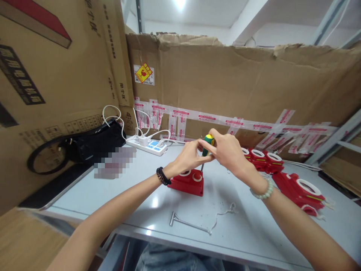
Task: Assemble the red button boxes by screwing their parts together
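A screwdriver [206,150] with a green and yellow handle stands nearly upright at the middle of the table. My right hand [229,150] has its fingers closed round the handle near the top. From the other side, my left hand [189,155] closes its fingers on the same handle lower down. The metal shaft reaches down to the back right corner of a red housing [187,185], which lies flat below my hands. Its tip is hidden behind that corner. White rings show on the housing, partly covered by my left hand.
A T-shaped metal rod [191,224] with a white cord lies in front. More red housings [299,192] with white rings sit at the right. A white power strip [148,146] and a black bag [96,143] are at the back left. Cardboard [239,82] walls the table's rear.
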Available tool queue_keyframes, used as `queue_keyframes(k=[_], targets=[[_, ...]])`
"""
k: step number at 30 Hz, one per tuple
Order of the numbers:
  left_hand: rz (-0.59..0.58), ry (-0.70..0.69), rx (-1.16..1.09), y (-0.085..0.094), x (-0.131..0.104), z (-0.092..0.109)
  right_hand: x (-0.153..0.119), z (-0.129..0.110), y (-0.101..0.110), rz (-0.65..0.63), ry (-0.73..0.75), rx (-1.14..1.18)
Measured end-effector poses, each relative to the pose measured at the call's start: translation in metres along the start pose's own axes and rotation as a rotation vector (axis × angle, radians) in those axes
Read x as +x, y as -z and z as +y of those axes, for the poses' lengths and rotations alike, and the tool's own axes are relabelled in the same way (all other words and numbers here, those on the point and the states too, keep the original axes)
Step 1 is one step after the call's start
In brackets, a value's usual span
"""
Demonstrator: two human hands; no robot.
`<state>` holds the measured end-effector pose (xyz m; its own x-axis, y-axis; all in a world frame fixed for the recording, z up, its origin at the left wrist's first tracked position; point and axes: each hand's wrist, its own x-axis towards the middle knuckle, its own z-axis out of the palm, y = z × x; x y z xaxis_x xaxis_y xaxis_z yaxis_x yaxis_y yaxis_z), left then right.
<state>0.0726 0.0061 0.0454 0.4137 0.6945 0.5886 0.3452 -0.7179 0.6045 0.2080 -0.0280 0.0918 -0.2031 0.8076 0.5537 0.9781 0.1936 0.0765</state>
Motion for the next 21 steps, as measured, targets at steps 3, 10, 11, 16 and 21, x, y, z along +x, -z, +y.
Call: queue_keyframes(k=[3,10,11,16,21], targets=[[0.041,0.026,-0.031,-0.002,0.002,-0.002,-0.002,-0.005,-0.003,0.021,-0.023,-0.08],[-0.121,-0.05,-0.077,0.005,-0.001,-0.001,-0.005,0.009,0.014,-0.116,0.218,0.358],[-0.131,-0.048,-0.07,0.004,-0.001,0.0,-0.004,0.009,0.013,-0.106,0.205,0.331],[0.054,-0.026,-0.044,-0.007,0.001,-0.001,-0.001,0.004,0.001,-0.017,0.016,-0.06],[-0.005,0.013,-0.11,-0.004,0.004,-0.003,-0.003,0.006,0.007,-0.074,0.03,0.057]])
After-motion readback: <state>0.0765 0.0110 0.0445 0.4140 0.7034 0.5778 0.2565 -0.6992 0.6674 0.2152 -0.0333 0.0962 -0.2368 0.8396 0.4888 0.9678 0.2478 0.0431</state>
